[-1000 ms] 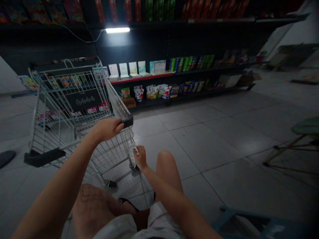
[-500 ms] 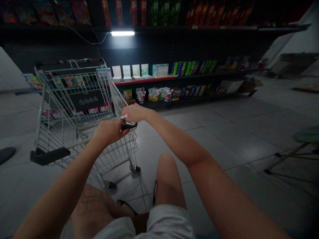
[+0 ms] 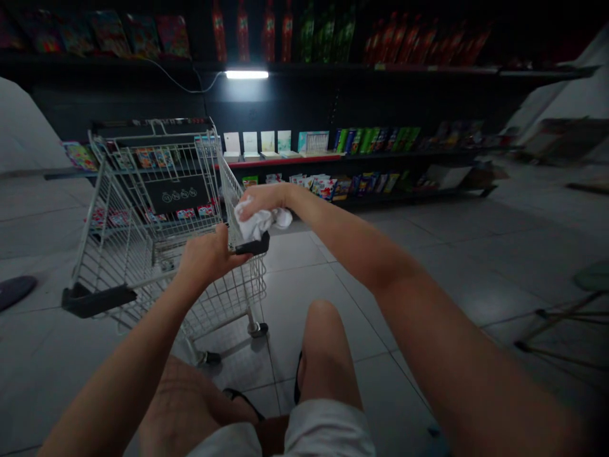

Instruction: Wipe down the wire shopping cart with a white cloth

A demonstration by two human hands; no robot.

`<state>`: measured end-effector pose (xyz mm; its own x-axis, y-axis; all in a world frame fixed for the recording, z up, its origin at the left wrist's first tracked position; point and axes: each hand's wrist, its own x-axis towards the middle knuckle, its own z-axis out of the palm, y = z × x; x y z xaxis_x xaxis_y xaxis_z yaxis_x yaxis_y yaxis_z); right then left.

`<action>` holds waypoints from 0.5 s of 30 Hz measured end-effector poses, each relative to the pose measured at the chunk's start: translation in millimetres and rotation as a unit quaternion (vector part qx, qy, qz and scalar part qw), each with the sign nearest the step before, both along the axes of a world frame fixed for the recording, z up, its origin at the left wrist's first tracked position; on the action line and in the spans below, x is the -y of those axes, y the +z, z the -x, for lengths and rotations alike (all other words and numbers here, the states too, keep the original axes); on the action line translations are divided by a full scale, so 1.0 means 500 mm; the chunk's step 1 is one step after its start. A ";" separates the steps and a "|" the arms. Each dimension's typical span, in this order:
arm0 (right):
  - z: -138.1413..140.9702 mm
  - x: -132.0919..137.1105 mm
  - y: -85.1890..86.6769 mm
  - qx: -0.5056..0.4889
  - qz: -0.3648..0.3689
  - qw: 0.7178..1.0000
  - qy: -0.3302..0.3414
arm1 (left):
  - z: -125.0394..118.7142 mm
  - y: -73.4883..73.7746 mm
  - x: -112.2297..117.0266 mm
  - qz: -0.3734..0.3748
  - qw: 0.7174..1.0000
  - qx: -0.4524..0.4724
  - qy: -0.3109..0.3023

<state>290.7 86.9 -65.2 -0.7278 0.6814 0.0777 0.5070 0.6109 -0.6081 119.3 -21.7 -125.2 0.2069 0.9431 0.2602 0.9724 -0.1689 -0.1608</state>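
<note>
A wire shopping cart [image 3: 143, 241] stands on the tiled floor in front of me, its basket holding nothing I can see. My left hand [image 3: 209, 254] is wrapped round the cart's handle near its black right end cap [image 3: 254, 244]. My right hand [image 3: 261, 200] is closed on a crumpled white cloth [image 3: 261, 222], pressed against the top right corner of the cart just above that cap. My bare knees show at the bottom of the view.
Dark shelves [image 3: 333, 158] with snack packets, boxes and bottles run along the back, lit by a tube light [image 3: 246, 75]. A folding stool [image 3: 571, 311] stands at the right. Grey floor tiles spread between cart and shelves.
My right hand rose from the cart's lower right wheel to the handle's right end, carrying the white cloth. The left hand kept its grip on the handle.
</note>
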 end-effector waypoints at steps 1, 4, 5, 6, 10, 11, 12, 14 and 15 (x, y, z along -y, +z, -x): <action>-0.003 -0.005 0.004 -0.028 -0.019 0.999 0.004 | 0.004 -0.002 0.003 0.014 0.999 -0.019 -0.031; -0.012 -0.011 -0.031 -0.064 -0.140 0.987 0.054 | 0.010 -0.007 0.009 0.030 0.991 -0.067 -0.108; -0.012 -0.015 -0.051 -0.039 -0.177 0.980 0.076 | 0.010 -0.009 0.009 0.025 0.990 -0.076 -0.119; -0.009 -0.020 -0.071 -0.005 -0.205 0.974 0.092 | 0.009 -0.010 0.009 0.018 0.988 -0.083 -0.126; 0.015 -0.067 -0.110 0.081 -0.288 0.952 0.068 | 0.005 -0.013 0.002 0.010 0.987 -0.096 -0.132; 0.022 -0.081 -0.109 0.093 -0.300 0.948 0.056 | 0.005 -0.013 0.000 0.011 0.986 -0.097 -0.132; 0.029 -0.093 -0.106 0.102 -0.308 0.945 0.043 | 0.005 -0.013 -0.002 0.011 0.986 -0.097 -0.132; 0.038 -0.111 -0.101 0.105 -0.314 0.943 0.010 | 0.007 -0.014 -0.004 0.013 0.986 -0.096 -0.132; 0.041 -0.115 -0.100 0.099 -0.315 0.944 -0.004 | 0.008 -0.014 -0.004 0.013 0.986 -0.097 -0.133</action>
